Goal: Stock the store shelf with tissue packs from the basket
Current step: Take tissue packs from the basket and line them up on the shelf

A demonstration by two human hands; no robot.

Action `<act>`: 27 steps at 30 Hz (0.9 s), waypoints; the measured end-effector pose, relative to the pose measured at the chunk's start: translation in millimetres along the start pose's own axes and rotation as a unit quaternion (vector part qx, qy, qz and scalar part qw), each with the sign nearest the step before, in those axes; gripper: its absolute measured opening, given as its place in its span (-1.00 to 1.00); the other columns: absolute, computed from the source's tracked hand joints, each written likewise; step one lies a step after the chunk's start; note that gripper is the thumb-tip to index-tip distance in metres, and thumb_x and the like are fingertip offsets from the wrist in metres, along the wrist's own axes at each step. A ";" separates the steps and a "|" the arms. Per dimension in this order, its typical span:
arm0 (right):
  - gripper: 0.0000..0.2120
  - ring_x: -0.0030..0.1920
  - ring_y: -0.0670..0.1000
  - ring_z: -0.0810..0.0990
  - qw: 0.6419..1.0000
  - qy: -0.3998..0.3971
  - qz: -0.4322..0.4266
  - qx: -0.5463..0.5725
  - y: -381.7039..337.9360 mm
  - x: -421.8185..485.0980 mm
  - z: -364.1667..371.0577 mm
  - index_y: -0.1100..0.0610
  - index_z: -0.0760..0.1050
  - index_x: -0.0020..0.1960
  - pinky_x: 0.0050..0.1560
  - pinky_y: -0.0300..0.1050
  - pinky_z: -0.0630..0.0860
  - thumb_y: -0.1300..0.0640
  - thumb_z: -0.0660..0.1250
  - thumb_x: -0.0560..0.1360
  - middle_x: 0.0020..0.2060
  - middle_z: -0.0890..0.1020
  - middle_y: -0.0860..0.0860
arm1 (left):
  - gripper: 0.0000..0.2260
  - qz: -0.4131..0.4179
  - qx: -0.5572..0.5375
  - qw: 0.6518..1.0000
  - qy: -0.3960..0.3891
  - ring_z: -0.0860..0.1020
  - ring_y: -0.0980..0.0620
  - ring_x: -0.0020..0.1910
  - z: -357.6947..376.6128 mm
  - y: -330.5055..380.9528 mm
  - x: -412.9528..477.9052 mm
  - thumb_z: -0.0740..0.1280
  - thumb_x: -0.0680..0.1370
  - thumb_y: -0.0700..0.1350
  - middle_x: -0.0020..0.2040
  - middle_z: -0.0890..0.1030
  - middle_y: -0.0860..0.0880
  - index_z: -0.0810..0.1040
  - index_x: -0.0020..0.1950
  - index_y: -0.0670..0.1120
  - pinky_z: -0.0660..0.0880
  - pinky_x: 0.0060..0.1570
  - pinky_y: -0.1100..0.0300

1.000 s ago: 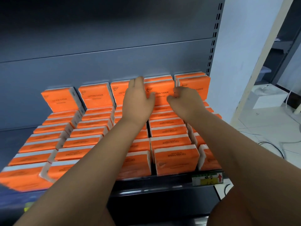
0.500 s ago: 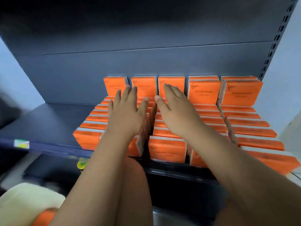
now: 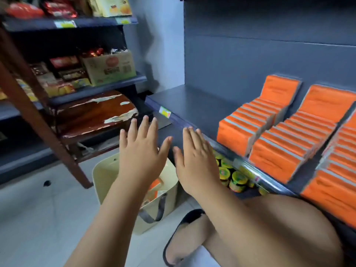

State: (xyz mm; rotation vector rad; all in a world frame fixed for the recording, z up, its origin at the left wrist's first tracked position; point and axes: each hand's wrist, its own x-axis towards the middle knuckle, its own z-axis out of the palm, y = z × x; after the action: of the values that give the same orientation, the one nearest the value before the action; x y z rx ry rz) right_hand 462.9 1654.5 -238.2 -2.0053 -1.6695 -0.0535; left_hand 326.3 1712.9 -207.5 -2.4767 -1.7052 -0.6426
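Rows of orange tissue packs [image 3: 277, 143] stand on the dark blue shelf [image 3: 194, 106] at the right. A cream basket [image 3: 107, 182] with a grey strap sits on the floor below, and an orange pack [image 3: 155, 185] shows inside it. My left hand [image 3: 141, 151] hovers over the basket, fingers spread, holding nothing. Beside it, my right hand [image 3: 196, 158] is flat and open in front of the shelf's edge, also with nothing in it.
The left part of the tissue shelf is bare. Small yellow-lidded jars [image 3: 233, 176] fill the shelf underneath. A second rack [image 3: 92, 76] of snacks and a carton stands at the left, behind a brown wooden post [image 3: 38, 120]. My knee [image 3: 279, 224] and a slipper [image 3: 185, 234] are at the bottom.
Both hands have come off the tissue rows and swung left and down over the basket. The view turned left with them, bringing the basket and the snack rack into sight.
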 end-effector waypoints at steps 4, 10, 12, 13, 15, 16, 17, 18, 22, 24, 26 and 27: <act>-0.21 0.66 0.10 0.02 0.996 -0.089 0.002 -0.015 3.8 5.7 57.4 0.17 0.03 0.67 0.62 0.09 0.05 -0.28 -0.23 0.60 0.66 0.12 0.10 | -0.34 -0.054 0.023 0.996 -0.066 -0.10 -0.08 0.68 30.3 -53.5 -14.6 -0.10 0.65 0.36 0.70 0.01 0.03 0.03 0.69 0.07 -0.15 0.60 -0.12; -0.33 0.66 0.08 -0.05 0.977 -0.214 0.010 -0.015 17.4 7.4 103.6 0.14 -0.07 0.68 0.64 0.08 -0.01 -0.18 -0.05 0.70 0.67 0.05 0.08 | -0.32 -0.102 -0.018 0.977 -0.188 -0.13 -0.08 0.67 88.7 -92.5 -27.2 -0.11 0.64 0.39 0.70 -0.06 0.04 -0.04 0.69 0.08 -0.19 0.59 -0.13; -0.33 0.66 0.10 -0.02 0.974 -0.225 0.016 0.001 16.7 13.4 119.4 0.14 -0.04 0.68 0.63 0.11 0.02 -0.19 -0.03 0.70 0.66 0.07 0.09 | -0.32 -0.108 -0.028 0.970 -0.214 -0.12 -0.07 0.67 106.4 -99.6 -29.5 -0.10 0.65 0.38 0.70 -0.05 0.04 -0.03 0.69 0.07 -0.17 0.61 -0.12; -0.33 0.66 0.10 -0.01 0.972 -0.233 0.020 0.009 15.0 17.3 126.5 0.14 -0.03 0.68 0.63 0.11 0.03 -0.18 -0.02 0.70 0.66 0.08 0.10 | -0.32 -0.115 -0.035 0.967 -0.224 -0.10 -0.07 0.68 116.1 -103.5 -30.6 -0.09 0.65 0.37 0.70 -0.03 0.03 -0.02 0.69 0.07 -0.15 0.61 -0.12; -0.35 0.65 0.12 0.02 0.968 -0.248 0.024 0.027 10.1 25.3 141.0 0.16 0.00 0.67 0.62 0.11 0.05 -0.16 0.00 0.70 0.65 0.12 0.12 | -0.33 -0.134 -0.045 0.959 -0.244 -0.05 -0.10 0.67 136.6 -113.4 -31.7 -0.06 0.66 0.36 0.70 0.03 0.01 0.04 0.68 0.04 -0.10 0.61 -0.13; -0.35 0.65 0.12 0.04 0.966 -0.255 0.023 0.034 6.8 28.7 147.8 0.17 0.02 0.67 0.61 0.10 0.07 -0.15 0.02 0.71 0.65 0.14 0.13 | -0.34 -0.141 -0.046 0.957 -0.251 -0.02 -0.11 0.67 147.2 -118.7 -32.7 -0.05 0.66 0.35 0.69 0.07 -0.01 0.08 0.67 0.03 -0.06 0.61 -0.13; -0.36 0.64 0.12 0.07 0.963 -0.264 0.025 0.040 2.9 32.1 154.5 0.17 0.03 0.66 0.60 0.09 0.09 -0.14 0.03 0.71 0.64 0.16 0.13 | -0.35 -0.148 -0.046 0.954 -0.258 0.01 -0.12 0.67 156.9 -123.5 -33.5 -0.04 0.66 0.34 0.69 0.10 -0.02 0.12 0.66 0.03 -0.03 0.62 -0.14; -0.37 0.63 0.11 0.09 0.960 -0.275 0.031 0.047 -0.8 35.1 162.0 0.17 0.03 0.66 0.59 0.07 0.11 -0.14 0.03 0.71 0.64 0.17 0.12 | -0.36 -0.155 -0.051 0.950 -0.266 0.03 -0.13 0.66 166.3 -128.4 -34.7 -0.03 0.66 0.34 0.68 0.13 -0.03 0.14 0.65 0.02 -0.01 0.62 -0.14; -0.42 0.60 0.09 0.20 0.940 -0.310 0.082 0.119 -11.3 49.7 196.1 0.11 0.07 0.66 0.54 0.05 0.20 -0.10 0.04 0.72 0.62 0.23 0.08 | -0.36 -0.183 -0.076 0.930 -0.308 0.08 -0.14 0.65 198.7 -146.5 -34.0 0.02 0.66 0.31 0.66 0.18 -0.07 0.21 0.63 -0.03 0.05 0.59 -0.10; -0.46 0.57 0.10 0.26 0.928 -0.316 0.126 0.154 -13.0 57.4 216.5 0.10 0.13 0.65 0.51 0.04 0.25 -0.08 0.06 0.73 0.59 0.29 0.07 | -0.34 -0.197 -0.085 0.916 -0.339 0.10 -0.14 0.64 217.8 -156.1 -28.3 -0.01 0.63 0.35 0.65 0.21 -0.09 0.23 0.61 -0.03 0.08 0.57 -0.08; -0.51 0.49 0.15 0.38 0.910 -0.320 0.190 0.181 -14.3 65.3 236.6 0.11 0.25 0.59 0.38 0.03 0.35 -0.05 0.07 0.72 0.52 0.39 0.11 | -0.34 -0.218 -0.091 0.898 -0.371 0.14 -0.16 0.63 240.0 -166.5 -21.4 0.00 0.65 0.32 0.64 0.22 -0.13 0.23 0.62 -0.06 0.12 0.57 -0.09; -0.55 0.41 0.19 0.45 0.895 -0.322 0.234 0.200 -14.0 70.3 247.4 0.13 0.32 0.53 0.26 0.02 0.41 -0.04 0.07 0.71 0.45 0.45 0.14 | -0.39 -0.236 -0.097 0.884 -0.391 0.18 -0.18 0.61 251.0 -171.9 -16.3 0.04 0.68 0.25 0.62 0.25 -0.16 0.25 0.62 -0.08 0.16 0.56 -0.10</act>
State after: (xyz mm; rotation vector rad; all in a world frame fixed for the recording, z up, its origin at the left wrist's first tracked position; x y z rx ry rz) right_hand 393.6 1822.0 -421.3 -2.1421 -1.3141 1.1415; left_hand 240.8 1836.1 -472.7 -2.6537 -2.6807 0.2706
